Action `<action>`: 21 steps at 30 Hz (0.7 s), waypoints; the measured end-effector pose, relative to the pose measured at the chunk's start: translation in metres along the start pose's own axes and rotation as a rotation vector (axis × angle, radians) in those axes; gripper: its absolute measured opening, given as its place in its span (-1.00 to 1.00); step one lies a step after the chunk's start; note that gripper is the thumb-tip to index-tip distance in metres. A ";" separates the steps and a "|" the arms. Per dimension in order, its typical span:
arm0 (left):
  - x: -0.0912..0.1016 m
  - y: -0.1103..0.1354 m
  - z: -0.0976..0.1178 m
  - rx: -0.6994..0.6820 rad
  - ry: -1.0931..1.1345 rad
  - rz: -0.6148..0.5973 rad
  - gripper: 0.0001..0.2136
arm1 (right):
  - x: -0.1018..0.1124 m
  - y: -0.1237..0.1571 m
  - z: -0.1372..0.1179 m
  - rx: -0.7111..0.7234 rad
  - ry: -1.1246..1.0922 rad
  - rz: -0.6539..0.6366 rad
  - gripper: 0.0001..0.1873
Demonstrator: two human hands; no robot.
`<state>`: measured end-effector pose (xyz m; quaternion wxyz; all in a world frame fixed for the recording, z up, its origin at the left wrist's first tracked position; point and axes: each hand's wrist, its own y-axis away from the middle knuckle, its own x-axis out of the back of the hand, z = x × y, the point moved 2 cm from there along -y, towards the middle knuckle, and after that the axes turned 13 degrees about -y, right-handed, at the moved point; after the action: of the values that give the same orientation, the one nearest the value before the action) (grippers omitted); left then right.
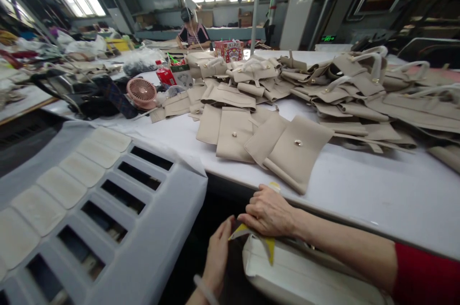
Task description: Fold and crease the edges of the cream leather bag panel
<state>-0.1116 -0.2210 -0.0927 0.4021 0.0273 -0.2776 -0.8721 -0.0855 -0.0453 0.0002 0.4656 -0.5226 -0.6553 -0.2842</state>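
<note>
Below the table edge (323,219), on my lap, lies a white bag (305,276). My right hand (269,211) presses down on its yellow strip (268,245), fingers curled over it; my left hand (217,254) pinches the strip's end. Beige pouches (294,149) are piled on the table beyond.

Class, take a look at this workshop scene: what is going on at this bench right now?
A person works below the edge of a white table. The right hand presses on a yellow strip at the end of a white bag piece, while the left hand touches the strip's other end. Beige flap pouches lie heaped on the table, with a pink fan further back.
</note>
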 end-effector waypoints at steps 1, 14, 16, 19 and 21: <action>0.010 0.009 0.005 -0.038 0.042 0.059 -0.43 | 0.000 0.000 0.001 0.019 -0.001 -0.002 -0.42; 0.006 0.052 0.065 -0.292 -0.518 -0.040 -0.64 | -0.001 0.002 0.006 0.183 0.006 -0.031 -0.42; 0.005 0.053 0.066 -0.322 -0.546 -0.011 -0.66 | -0.002 0.004 0.008 0.197 0.001 -0.038 -0.42; 0.002 0.052 0.060 -0.378 -0.582 -0.007 -0.69 | -0.002 0.010 0.009 0.203 -0.018 -0.048 -0.43; 0.002 0.051 0.053 -0.397 -0.600 0.008 -0.67 | -0.003 0.016 0.008 0.181 -0.029 -0.050 -0.44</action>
<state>-0.0923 -0.2243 -0.0219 0.3036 -0.3097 -0.2087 -0.8766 -0.0734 -0.0350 -0.0081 0.4942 -0.4659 -0.6977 -0.2277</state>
